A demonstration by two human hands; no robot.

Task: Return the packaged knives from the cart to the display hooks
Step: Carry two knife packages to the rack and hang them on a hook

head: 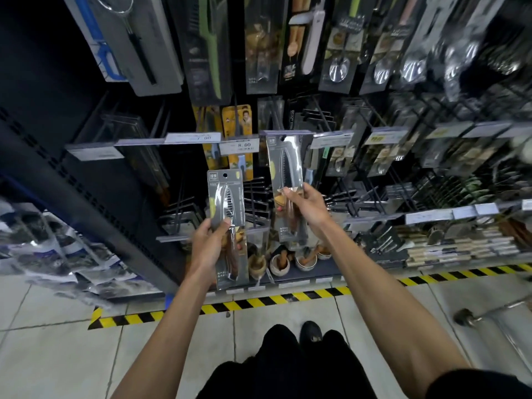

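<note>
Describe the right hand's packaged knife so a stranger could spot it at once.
Find the dark rack of display hooks. Right of its white 8.00 price tag, the right hand holds a grey-carded serrated steel knife. It sits higher than the similar pack in the left hand.

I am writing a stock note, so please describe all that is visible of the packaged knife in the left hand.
The packaged knife is a tall grey card under shiny clear plastic, with a round hang hole at the top. Inside, a steel blade points up above a brown, wood-like handle. It is upright, slightly tilted, before the display hooks, hung on none. The left hand grips its lower half, thumb on the front.
</note>
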